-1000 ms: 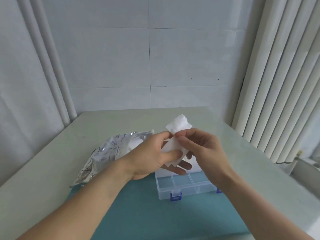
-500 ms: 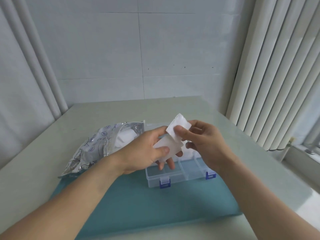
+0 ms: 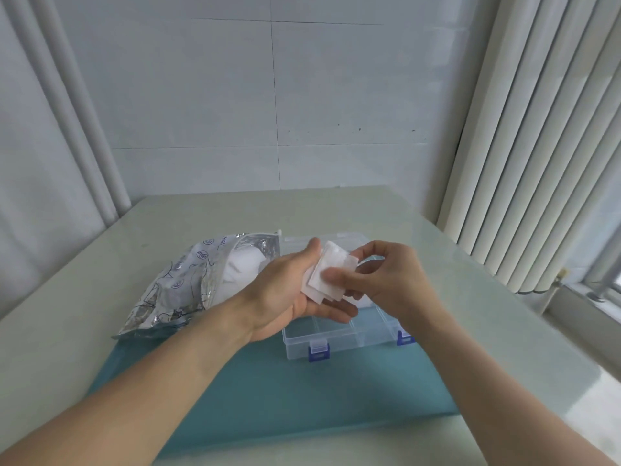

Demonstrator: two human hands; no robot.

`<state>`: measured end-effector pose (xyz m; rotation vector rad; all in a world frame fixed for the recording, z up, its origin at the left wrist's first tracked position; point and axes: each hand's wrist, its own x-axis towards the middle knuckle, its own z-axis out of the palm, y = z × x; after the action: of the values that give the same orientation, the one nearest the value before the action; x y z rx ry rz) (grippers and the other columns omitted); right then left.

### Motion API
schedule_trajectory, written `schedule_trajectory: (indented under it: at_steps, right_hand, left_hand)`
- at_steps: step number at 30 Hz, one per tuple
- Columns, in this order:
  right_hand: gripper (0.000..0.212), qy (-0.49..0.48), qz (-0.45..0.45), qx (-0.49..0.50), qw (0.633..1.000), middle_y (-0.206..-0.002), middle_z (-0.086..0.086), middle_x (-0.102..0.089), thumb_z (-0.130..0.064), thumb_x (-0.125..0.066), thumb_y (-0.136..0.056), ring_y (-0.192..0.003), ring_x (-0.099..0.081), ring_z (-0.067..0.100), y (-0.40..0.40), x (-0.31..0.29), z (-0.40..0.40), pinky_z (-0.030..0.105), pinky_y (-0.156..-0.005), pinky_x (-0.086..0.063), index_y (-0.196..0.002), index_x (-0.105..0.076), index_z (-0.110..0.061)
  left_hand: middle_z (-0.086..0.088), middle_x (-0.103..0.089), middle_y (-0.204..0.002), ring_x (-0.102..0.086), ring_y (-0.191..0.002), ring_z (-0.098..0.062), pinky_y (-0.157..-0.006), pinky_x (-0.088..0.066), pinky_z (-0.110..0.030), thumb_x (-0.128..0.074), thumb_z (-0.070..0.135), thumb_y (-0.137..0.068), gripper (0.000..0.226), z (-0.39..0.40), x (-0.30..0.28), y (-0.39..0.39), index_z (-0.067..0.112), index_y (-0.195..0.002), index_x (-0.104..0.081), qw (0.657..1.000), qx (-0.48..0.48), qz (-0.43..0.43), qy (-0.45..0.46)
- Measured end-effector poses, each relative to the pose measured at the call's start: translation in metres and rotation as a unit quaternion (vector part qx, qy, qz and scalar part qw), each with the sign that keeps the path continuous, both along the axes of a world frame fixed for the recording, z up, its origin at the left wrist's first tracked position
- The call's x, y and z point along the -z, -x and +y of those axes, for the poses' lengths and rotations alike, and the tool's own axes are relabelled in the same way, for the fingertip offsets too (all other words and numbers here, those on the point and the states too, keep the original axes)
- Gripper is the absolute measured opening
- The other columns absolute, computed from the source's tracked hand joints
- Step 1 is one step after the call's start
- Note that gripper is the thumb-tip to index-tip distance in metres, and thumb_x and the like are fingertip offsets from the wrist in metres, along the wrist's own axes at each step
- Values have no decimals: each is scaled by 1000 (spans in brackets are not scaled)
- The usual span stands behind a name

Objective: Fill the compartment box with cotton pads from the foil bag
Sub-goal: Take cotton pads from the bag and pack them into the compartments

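A small stack of white square cotton pads [image 3: 331,270] lies in the palm of my left hand [image 3: 285,290], which hovers over the left part of the compartment box. My right hand [image 3: 386,280] pinches the top pad, thumb on its upper face. The clear plastic compartment box [image 3: 339,334] with blue latches sits open on the teal mat; its near compartments look bare, the far ones are hidden by my hands. The silver foil bag [image 3: 188,287] lies to the left with its mouth open and white pads [image 3: 240,267] showing inside.
A teal mat [image 3: 268,391] covers the near middle of the pale table [image 3: 67,314]. A tiled wall stands behind the table. White vertical blinds [image 3: 537,146] hang at the right, with a window sill below them.
The pad that my right hand held raised above the stack now lies flat on the stack. Both hands have come lower, over the box.
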<state>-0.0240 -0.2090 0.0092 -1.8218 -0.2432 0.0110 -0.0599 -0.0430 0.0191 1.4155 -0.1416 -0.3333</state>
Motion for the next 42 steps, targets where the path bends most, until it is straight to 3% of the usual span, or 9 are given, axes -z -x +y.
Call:
schedule_trajectory:
  at_steps: [5,9,13,17,19,24,30,35,42]
  right_hand:
    - [82,106,-103,7,989,-99,-10,-63,-56,-92,-48,-76,-59,2,-6,7,1,23,-68,-48,-119,-60,-30]
    - [116,206,-185,-104,955,-129,-16,-46,-55,-95,-42,-114,-51,4,-3,5,-1,25,-90,-47,-144,-43,-37]
    - [77,137,-204,-127,961,-119,-4,-56,-24,-97,-62,-91,-62,3,4,10,12,12,-73,-52,-129,-59,-19]
    - [101,163,-176,-178,954,-128,-11,-47,-29,-98,-57,-107,-56,3,6,12,11,10,-81,-49,-141,-42,-28]
    - [95,193,-213,-163,944,-125,-12,-48,-33,-98,-54,-109,-53,1,6,12,13,7,-85,-44,-136,-51,-27]
    - [92,167,-215,-150,950,-126,-12,-44,-30,-98,-55,-104,-59,2,7,13,14,13,-76,-55,-136,-53,-25]
    - [85,236,-261,-139,926,-129,-11,-47,-36,-93,-60,-113,-55,11,7,14,13,20,-88,-51,-136,-55,-27]
    - [55,187,-116,-198,955,-121,-10,-61,-51,-83,-67,-110,-60,2,0,3,0,29,-98,-51,-116,-68,-32]
    - [17,10,16,-256,966,-82,24,-70,-10,-68,-87,-73,-62,24,-3,5,1,37,-76,-44,-99,-66,3]
  left_hand:
    - [-27,-71,-91,-71,-83,-44,-72,-62,-42,-50,12,-102,18,-2,0,1,-5,-109,-53,996,-81,13,-18]
    - [-22,-74,-92,-72,-82,-35,-76,-59,-42,-56,12,-98,20,-1,0,0,-1,-114,-59,993,-118,4,-21]
    - [-13,-72,-95,-70,-84,-23,-71,-57,-31,-62,11,-92,15,-5,-3,4,8,-105,-70,998,-36,36,34]
    - [-7,-65,-82,-63,-70,-21,-66,-54,-29,-65,9,-87,7,-7,1,2,11,-91,-70,993,-33,76,81]
    - [-6,-61,-74,-60,-62,-18,-63,-52,-29,-64,5,-86,10,-7,3,1,12,-79,-69,992,-62,77,84]
    - [-12,-66,-92,-66,-78,-23,-65,-54,-28,-65,5,-85,18,-9,5,3,6,-103,-67,996,-18,67,57]
    - [-11,-66,-81,-64,-69,-23,-60,-51,-27,-64,1,-87,8,-12,6,2,4,-94,-67,997,-52,46,19]
    - [-9,-56,-67,-51,-55,-21,-57,-46,-28,-59,-2,-81,10,-4,4,-2,8,-82,-59,989,-75,-5,-125]
    - [-15,-60,-75,-52,-53,-22,-60,-51,-32,-47,-2,-64,31,7,-9,4,1,-94,-52,986,70,2,-153]
